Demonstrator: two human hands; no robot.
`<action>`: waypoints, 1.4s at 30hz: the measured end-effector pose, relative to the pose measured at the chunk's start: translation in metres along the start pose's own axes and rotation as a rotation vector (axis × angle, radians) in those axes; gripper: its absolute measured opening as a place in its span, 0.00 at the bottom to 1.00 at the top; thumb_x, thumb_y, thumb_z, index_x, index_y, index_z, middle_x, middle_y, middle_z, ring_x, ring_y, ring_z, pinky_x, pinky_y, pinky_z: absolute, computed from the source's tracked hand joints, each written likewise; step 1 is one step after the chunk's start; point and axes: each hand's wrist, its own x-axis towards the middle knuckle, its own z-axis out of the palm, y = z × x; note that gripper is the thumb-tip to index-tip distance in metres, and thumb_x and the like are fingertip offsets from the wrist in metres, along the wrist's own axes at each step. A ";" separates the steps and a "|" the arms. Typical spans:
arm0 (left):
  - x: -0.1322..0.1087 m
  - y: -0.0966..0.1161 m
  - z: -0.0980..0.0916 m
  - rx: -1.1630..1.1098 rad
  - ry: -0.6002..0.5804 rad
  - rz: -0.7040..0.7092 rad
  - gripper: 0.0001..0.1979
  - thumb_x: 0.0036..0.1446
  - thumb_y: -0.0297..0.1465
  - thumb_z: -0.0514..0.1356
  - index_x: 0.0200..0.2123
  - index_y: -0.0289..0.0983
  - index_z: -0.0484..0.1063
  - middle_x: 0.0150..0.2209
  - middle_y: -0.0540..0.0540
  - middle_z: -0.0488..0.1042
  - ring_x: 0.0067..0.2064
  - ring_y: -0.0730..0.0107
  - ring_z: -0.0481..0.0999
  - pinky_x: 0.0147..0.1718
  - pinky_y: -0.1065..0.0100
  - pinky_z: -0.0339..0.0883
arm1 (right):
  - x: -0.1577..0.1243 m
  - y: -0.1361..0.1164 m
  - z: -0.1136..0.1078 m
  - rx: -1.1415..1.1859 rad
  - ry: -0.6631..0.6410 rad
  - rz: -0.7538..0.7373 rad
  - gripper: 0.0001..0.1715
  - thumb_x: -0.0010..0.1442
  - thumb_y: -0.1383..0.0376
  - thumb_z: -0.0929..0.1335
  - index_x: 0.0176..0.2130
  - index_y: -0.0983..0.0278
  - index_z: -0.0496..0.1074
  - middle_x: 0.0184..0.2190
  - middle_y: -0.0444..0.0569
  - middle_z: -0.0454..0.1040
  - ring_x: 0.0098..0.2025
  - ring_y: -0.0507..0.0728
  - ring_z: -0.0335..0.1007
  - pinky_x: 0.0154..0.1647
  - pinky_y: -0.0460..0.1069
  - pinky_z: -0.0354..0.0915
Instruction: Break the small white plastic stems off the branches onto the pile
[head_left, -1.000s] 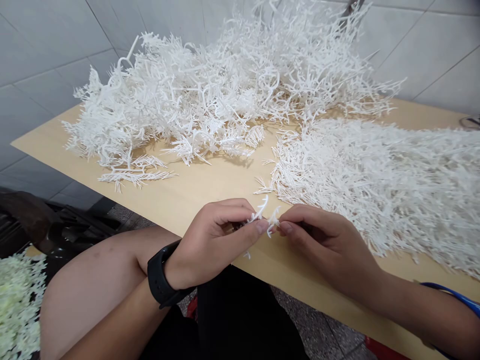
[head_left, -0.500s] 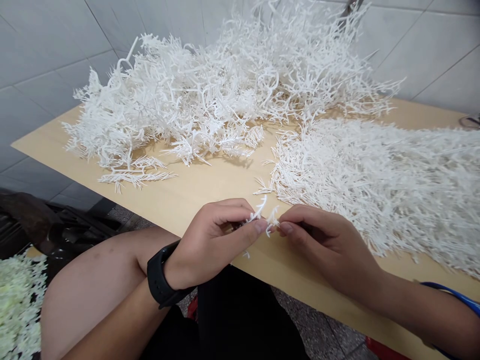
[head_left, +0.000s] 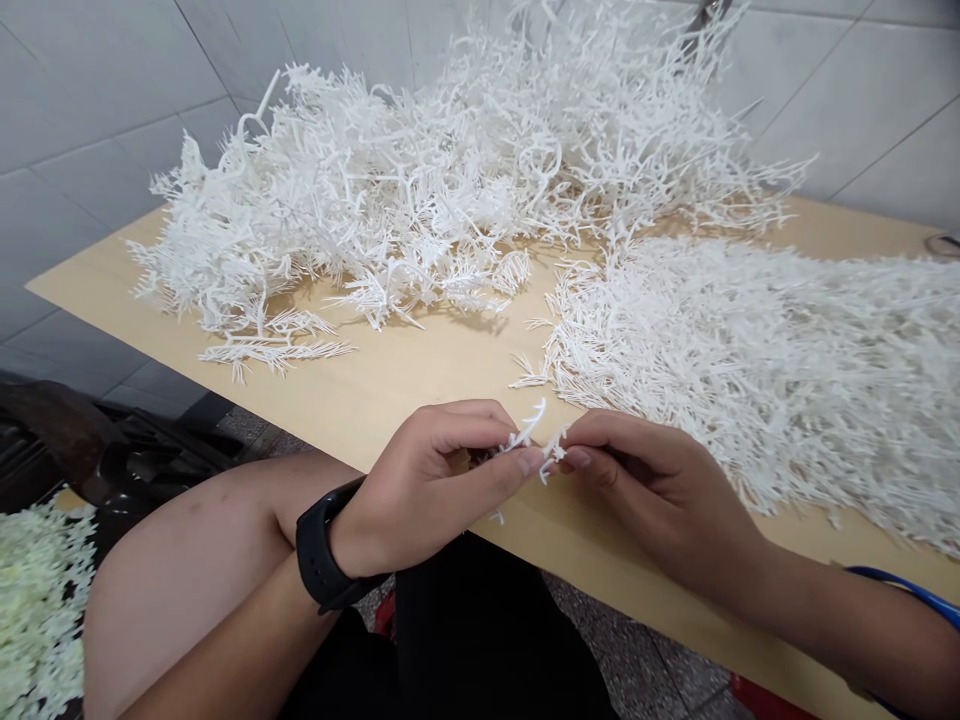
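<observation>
My left hand (head_left: 442,470) pinches a small white plastic sprig (head_left: 531,422) between thumb and fingers, its branched tip poking up past the fingertips. Close beside it, my right hand (head_left: 652,480) has thumb and forefinger pressed together on a short white twig piece (head_left: 556,452). Whether the two white bits are joined is hidden by the fingers. Both hands are held over the front edge of the tan table (head_left: 435,380). Just beyond my right hand lies a dense, flat heap of white sprigs (head_left: 750,360).
A tall tangle of white branched plastic stems (head_left: 420,180) stands along the tiled wall (head_left: 90,90). One loose sprig (head_left: 277,352) lies at the table's left front. Pale green-white artificial flowers (head_left: 37,600) are low at the left. My legs are under the table edge.
My hands have shifted slightly to the right together, and the white tip between them has tilted a little. The piles look the same.
</observation>
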 end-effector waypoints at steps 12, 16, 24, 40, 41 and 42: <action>0.000 0.000 0.002 -0.006 0.021 0.000 0.12 0.59 0.27 0.61 0.23 0.34 0.72 0.24 0.50 0.69 0.27 0.75 0.65 0.26 0.71 0.58 | -0.001 -0.001 0.000 -0.016 -0.007 -0.008 0.09 0.65 0.67 0.65 0.34 0.60 0.74 0.27 0.44 0.75 0.29 0.53 0.68 0.30 0.47 0.63; 0.000 0.000 0.002 -0.011 0.018 0.005 0.12 0.60 0.26 0.60 0.23 0.34 0.71 0.24 0.51 0.67 0.27 0.76 0.64 0.26 0.72 0.58 | -0.001 -0.001 -0.001 -0.006 -0.019 -0.010 0.09 0.65 0.68 0.65 0.33 0.61 0.73 0.28 0.44 0.75 0.30 0.53 0.69 0.31 0.47 0.63; 0.000 -0.001 0.000 0.003 0.009 0.027 0.11 0.61 0.26 0.60 0.25 0.34 0.71 0.25 0.52 0.67 0.28 0.77 0.64 0.28 0.73 0.58 | 0.000 -0.001 -0.001 -0.008 -0.021 0.021 0.09 0.65 0.67 0.65 0.34 0.60 0.73 0.28 0.44 0.75 0.30 0.53 0.69 0.31 0.48 0.63; 0.002 -0.001 0.000 0.071 0.021 0.017 0.10 0.61 0.27 0.59 0.26 0.33 0.73 0.25 0.51 0.67 0.28 0.77 0.64 0.28 0.73 0.58 | 0.000 0.000 0.001 0.010 -0.028 0.099 0.10 0.64 0.63 0.65 0.33 0.60 0.74 0.29 0.45 0.76 0.32 0.55 0.71 0.31 0.49 0.63; 0.001 -0.001 0.001 0.074 0.015 0.012 0.10 0.61 0.28 0.59 0.27 0.33 0.73 0.25 0.51 0.68 0.28 0.76 0.64 0.28 0.73 0.58 | 0.000 0.000 0.001 0.009 -0.026 0.095 0.10 0.64 0.63 0.65 0.33 0.60 0.74 0.29 0.45 0.76 0.31 0.55 0.71 0.30 0.49 0.63; 0.001 -0.002 0.001 0.076 0.011 0.007 0.10 0.61 0.28 0.59 0.27 0.33 0.73 0.26 0.50 0.69 0.29 0.76 0.65 0.28 0.73 0.58 | 0.000 0.000 0.001 0.007 -0.023 0.090 0.10 0.64 0.64 0.65 0.33 0.60 0.74 0.28 0.45 0.75 0.31 0.55 0.70 0.30 0.49 0.62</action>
